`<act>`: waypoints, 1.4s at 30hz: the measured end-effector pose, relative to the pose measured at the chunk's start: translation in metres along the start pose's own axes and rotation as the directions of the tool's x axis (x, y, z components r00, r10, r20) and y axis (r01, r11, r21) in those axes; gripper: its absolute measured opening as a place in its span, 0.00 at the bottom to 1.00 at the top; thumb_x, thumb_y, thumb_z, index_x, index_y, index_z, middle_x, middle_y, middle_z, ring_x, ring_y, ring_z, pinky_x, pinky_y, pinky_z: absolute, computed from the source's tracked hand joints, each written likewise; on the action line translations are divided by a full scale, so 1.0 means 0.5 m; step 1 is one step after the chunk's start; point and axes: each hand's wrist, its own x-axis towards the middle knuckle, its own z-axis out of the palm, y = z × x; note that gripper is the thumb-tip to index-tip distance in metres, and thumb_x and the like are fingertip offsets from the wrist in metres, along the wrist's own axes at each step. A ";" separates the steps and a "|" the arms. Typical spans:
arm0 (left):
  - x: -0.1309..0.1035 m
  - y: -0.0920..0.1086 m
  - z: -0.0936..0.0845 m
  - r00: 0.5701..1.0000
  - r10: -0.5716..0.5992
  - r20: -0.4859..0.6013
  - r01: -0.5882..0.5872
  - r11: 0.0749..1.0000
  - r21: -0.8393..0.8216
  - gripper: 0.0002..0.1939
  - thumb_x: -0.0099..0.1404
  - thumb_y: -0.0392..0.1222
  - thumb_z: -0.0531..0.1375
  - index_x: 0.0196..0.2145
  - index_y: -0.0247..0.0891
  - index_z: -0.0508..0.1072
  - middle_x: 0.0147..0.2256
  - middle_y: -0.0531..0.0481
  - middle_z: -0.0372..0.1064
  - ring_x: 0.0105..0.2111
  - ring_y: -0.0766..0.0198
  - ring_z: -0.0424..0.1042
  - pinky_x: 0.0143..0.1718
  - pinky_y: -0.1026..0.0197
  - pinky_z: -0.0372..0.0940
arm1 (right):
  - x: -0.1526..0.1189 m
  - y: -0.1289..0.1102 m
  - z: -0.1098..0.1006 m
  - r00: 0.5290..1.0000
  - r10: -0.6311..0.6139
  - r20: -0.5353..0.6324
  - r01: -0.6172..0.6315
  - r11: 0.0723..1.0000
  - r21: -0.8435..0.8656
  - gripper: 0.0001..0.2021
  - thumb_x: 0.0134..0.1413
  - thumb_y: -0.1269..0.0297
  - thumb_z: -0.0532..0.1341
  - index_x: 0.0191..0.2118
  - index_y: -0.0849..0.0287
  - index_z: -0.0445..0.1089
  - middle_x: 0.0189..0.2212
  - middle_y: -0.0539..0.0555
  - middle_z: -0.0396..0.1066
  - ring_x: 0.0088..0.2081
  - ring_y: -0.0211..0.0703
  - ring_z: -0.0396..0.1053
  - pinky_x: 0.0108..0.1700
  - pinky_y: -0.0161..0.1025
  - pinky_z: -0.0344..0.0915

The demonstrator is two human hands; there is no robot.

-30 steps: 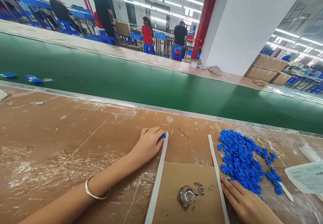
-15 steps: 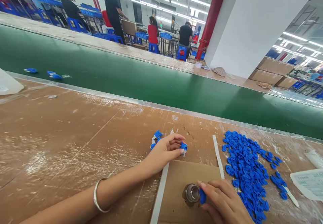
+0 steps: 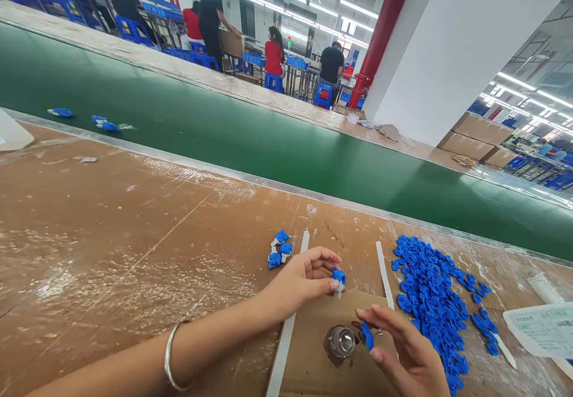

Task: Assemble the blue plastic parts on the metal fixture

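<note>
My left hand [image 3: 313, 274] pinches a small blue-and-white plastic part [image 3: 339, 279] between thumb and fingers, above the far edge of a cardboard sheet [image 3: 308, 358]. Between the thumb and fingertips of my right hand [image 3: 405, 349] is a thin, curved blue plastic piece [image 3: 367, 335]. Just left of that piece stands a small clear jar [image 3: 341, 342] on the cardboard, with dark wet marks around it. Beyond my left wrist lie several blue-and-white parts [image 3: 285, 246]. A large heap of loose blue pieces [image 3: 430, 289] spreads to the right of my right hand.
White strips [image 3: 385, 274] flank the cardboard. A green conveyor belt [image 3: 250, 140] runs across beyond the brown tabletop [image 3: 147, 236], carrying several blue-and-white parts [image 3: 105, 123] at left. A printed white label sheet [image 3: 541, 329] lies at right. Several people sit or stand at far benches.
My left hand has come nearer the jar with its part. The blue piece in my right hand has shifted slightly up and away from the jar, and its fingers are more spread. The view has tilted.
</note>
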 end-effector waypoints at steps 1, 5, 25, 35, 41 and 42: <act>-0.006 -0.003 0.008 0.999 -0.013 0.039 0.015 0.999 -0.051 0.24 0.52 0.43 0.72 0.41 0.34 0.67 0.37 0.48 0.70 0.36 0.62 0.71 0.38 0.61 0.65 | -0.001 -0.002 0.002 0.995 0.079 -0.053 -0.072 0.989 0.133 0.18 0.70 0.59 0.57 0.61 0.48 0.56 0.51 0.56 0.69 0.53 0.43 0.68 0.54 0.36 0.67; -0.029 -0.014 0.039 0.985 -0.019 0.170 0.055 0.975 -0.215 0.24 0.54 0.41 0.73 0.42 0.35 0.66 0.38 0.49 0.69 0.35 0.65 0.72 0.37 0.64 0.65 | 0.010 -0.021 0.025 0.914 0.357 -0.191 -0.197 0.805 0.559 0.17 0.64 0.53 0.64 0.55 0.48 0.65 0.50 0.54 0.71 0.54 0.42 0.67 0.54 0.33 0.66; -0.064 -0.005 0.064 0.999 -0.039 0.031 0.044 0.981 -0.189 0.26 0.49 0.43 0.75 0.32 0.35 0.61 0.33 0.52 0.69 0.31 0.68 0.69 0.33 0.67 0.64 | 0.058 -0.056 0.086 0.822 -0.414 -0.391 0.283 0.893 -0.351 0.11 0.72 0.67 0.53 0.54 0.57 0.68 0.49 0.58 0.71 0.47 0.45 0.70 0.46 0.39 0.68; -0.043 0.060 -0.017 0.960 0.258 -0.110 -0.191 0.888 0.419 0.24 0.62 0.47 0.63 0.53 0.44 0.62 0.40 0.49 0.67 0.39 0.60 0.69 0.41 0.58 0.66 | 0.027 0.036 -0.099 0.993 -0.102 0.056 0.114 0.779 -0.617 0.14 0.69 0.73 0.50 0.55 0.58 0.65 0.52 0.60 0.67 0.51 0.50 0.66 0.50 0.48 0.69; -0.009 0.103 -0.222 0.680 0.580 -0.449 0.120 0.516 0.848 0.18 0.58 0.52 0.54 0.42 0.38 0.69 0.41 0.44 0.69 0.41 0.50 0.68 0.49 0.48 0.64 | 0.004 0.112 -0.160 0.942 0.151 0.300 0.119 0.685 -0.719 0.18 0.60 0.81 0.47 0.46 0.63 0.70 0.48 0.61 0.68 0.47 0.56 0.68 0.46 0.54 0.72; -0.009 0.102 -0.248 0.677 0.601 -0.425 0.170 0.434 0.884 0.17 0.58 0.51 0.53 0.40 0.38 0.69 0.41 0.43 0.69 0.41 0.50 0.68 0.48 0.48 0.64 | 0.005 0.116 -0.158 0.936 0.165 0.312 0.122 0.678 -0.725 0.19 0.59 0.82 0.45 0.45 0.65 0.70 0.48 0.62 0.68 0.47 0.57 0.68 0.46 0.54 0.72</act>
